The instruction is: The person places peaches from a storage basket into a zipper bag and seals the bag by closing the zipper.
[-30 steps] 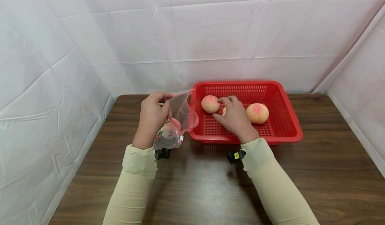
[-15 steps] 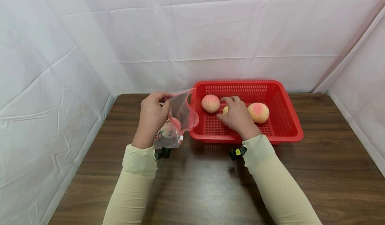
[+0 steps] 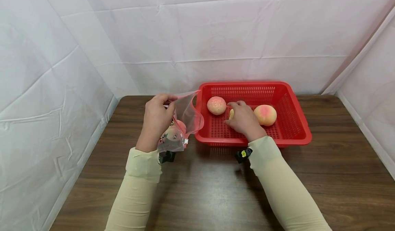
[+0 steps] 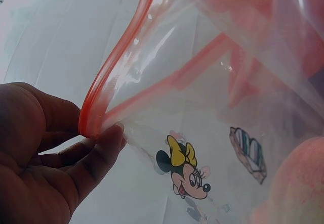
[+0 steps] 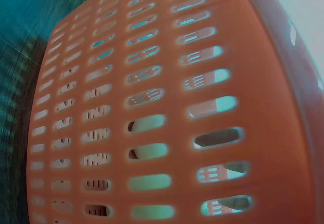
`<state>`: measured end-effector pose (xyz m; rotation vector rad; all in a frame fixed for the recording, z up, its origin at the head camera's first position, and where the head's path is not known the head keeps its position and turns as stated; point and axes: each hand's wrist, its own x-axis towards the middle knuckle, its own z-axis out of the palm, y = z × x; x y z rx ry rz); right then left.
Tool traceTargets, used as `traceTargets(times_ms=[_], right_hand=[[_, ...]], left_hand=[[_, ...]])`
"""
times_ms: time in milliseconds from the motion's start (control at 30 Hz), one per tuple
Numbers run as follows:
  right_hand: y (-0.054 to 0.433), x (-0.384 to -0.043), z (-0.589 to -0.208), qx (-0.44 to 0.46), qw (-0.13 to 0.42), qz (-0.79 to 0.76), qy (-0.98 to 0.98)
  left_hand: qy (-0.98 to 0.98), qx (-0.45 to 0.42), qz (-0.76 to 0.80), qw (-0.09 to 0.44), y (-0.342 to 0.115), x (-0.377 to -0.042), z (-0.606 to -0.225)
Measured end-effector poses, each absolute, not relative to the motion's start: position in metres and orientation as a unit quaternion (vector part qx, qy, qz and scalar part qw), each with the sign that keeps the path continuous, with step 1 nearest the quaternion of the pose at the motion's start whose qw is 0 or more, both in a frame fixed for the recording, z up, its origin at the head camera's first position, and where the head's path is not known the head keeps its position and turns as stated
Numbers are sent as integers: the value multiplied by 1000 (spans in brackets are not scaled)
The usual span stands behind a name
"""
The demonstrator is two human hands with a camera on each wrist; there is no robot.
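Note:
My left hand [image 3: 158, 116] pinches the red-edged rim of a clear zip bag [image 3: 185, 112], whose mouth gapes to the right. In the left wrist view, thumb and fingers grip the bag's corner, and the plastic bears a cartoon mouse print [image 4: 187, 171]. One peach [image 4: 298, 188] lies inside the bag. Over the red basket [image 3: 253, 142], my right hand [image 3: 245, 119] curls its fingers and thumb round a yellowish peach [image 3: 231, 113], mostly hidden beneath the palm. To its left sits a pink, speckled peach [image 3: 216, 105]; to its right, another peach [image 3: 265, 115].
The basket's slotted wall [image 5: 172, 102] fills the right wrist view and blocks most of the hand there. Dark wooden tabletop [image 3: 203, 190] extends in front of the basket and bag. White cloth [image 3: 228, 35] hangs behind and at both sides.
My right hand has shifted slightly right in the basket and settled round the middle peach, its fingers closing in. The left hand and bag hold still.

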<state>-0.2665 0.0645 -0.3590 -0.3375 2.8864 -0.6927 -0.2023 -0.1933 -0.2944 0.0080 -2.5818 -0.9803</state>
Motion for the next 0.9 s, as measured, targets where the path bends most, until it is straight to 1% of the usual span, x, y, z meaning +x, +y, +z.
traceTargets(times_ms=[467,900], right_hand=[[68,-269,-362,-123,114,-186,968],[70,-269,-365,-102,114,-202,967]], left_hand=[[-918,5,-351,184,-193,-201,-296],[-918,6,-351,183,-192,-202,-297]])
